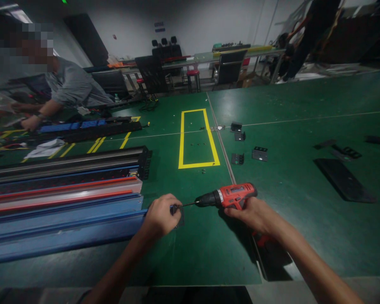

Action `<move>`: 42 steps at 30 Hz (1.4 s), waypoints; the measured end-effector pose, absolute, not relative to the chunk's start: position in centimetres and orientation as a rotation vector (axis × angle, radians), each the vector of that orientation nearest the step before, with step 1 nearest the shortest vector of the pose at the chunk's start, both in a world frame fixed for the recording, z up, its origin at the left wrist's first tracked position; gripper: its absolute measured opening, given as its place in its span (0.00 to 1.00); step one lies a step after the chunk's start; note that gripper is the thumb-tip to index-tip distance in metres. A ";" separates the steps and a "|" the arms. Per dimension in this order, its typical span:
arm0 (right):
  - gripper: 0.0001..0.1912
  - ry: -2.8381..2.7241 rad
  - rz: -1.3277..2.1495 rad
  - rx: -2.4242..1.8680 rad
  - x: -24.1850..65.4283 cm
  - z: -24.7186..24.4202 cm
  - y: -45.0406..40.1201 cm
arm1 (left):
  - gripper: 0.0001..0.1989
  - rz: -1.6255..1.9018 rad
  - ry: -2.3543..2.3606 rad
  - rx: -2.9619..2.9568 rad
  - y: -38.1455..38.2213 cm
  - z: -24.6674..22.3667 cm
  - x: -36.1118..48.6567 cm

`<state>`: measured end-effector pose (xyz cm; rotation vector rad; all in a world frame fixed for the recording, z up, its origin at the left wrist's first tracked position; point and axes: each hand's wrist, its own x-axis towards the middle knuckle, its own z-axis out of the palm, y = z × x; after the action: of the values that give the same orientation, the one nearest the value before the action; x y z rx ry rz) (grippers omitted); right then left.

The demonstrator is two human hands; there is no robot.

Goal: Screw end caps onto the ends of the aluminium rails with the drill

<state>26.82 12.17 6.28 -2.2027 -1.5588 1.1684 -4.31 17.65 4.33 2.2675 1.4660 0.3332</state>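
My right hand (256,213) is wrapped round the grip of a red and black cordless drill (237,194). Its long, thin bit (189,204) points left and reaches the fingertips of my left hand (163,214). That hand is closed at the right end of the nearest blue metal profile (82,236), gripping a small black bracket (181,217) there; my fingers cover much of it. A screw at the bit's tip cannot be made out. More long profiles, blue, a red-edged one (82,192) and a black one (82,160), lie side by side behind it.
Several small black brackets (259,153) and a flat black plate (343,179) lie on the green table (297,236). Tiny screws (203,171) lie near a yellow tape rectangle (196,166). A co-worker (72,80) works at the left; another person (313,38) stands far right.
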 end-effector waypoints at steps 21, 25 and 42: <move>0.22 -1.599 1.165 -2.214 26.9 6.1 12.3 | 0.11 0.381 1.484 2.297 17.1 4.0 -4.3; 0.22 -1.585 1.174 -2.240 26.8 6.2 12.3 | 0.11 0.381 1.489 2.313 17.1 4.0 -4.2; 0.23 -1.626 1.154 -2.235 26.6 6.0 12.4 | 0.16 0.787 1.382 2.324 15.9 5.0 -4.7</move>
<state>26.61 12.44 6.01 -2.2350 -1.6257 1.1537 -4.72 15.85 4.99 2.3239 1.3821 0.7866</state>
